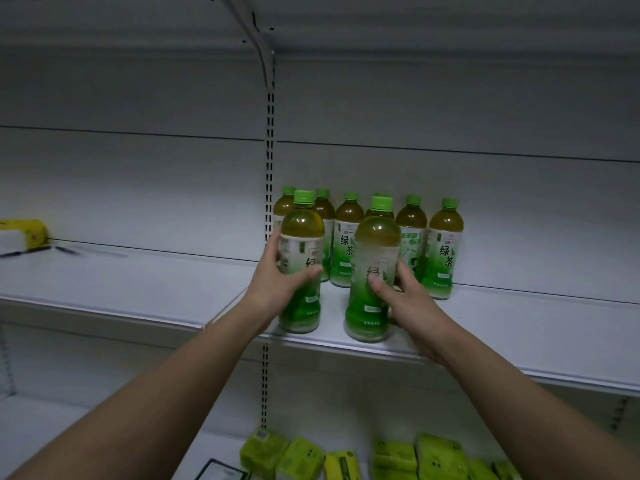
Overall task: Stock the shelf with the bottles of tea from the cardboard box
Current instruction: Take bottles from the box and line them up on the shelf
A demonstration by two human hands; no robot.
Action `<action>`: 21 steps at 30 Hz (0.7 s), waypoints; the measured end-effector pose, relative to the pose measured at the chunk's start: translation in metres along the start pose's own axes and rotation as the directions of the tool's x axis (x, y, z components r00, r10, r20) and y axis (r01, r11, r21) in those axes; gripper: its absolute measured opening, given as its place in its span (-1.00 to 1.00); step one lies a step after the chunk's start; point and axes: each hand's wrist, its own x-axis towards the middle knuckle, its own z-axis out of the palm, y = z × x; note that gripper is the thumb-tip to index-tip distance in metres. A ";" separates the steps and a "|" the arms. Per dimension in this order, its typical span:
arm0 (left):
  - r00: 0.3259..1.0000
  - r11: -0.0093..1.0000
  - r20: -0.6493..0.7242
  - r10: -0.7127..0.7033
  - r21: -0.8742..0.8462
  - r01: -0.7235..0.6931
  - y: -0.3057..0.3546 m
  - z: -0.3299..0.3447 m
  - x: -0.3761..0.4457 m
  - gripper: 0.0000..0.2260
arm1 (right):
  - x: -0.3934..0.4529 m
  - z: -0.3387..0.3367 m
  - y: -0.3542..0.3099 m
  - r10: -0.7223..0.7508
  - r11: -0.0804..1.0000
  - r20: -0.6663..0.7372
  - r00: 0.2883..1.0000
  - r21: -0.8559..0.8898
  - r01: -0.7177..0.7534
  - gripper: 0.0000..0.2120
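Note:
My left hand grips a green-capped tea bottle that stands upright near the front of the white shelf. My right hand grips a second tea bottle beside it, also upright at the shelf's front edge. Behind them, a row of several more tea bottles stands against the back panel. The cardboard box is not in view.
A yellow and white pack lies at the far left of the same shelf. Several yellow-green packets lie on the lower shelf. A slotted upright post runs behind the bottles, with a bracket and another shelf above.

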 end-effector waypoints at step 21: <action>0.995 0.954 -0.093 -0.041 0.291 0.066 -0.054 -0.033 0.046 -0.38 | 0.055 0.061 0.023 -0.077 0.961 -0.149 0.986 -0.276 0.034 -0.57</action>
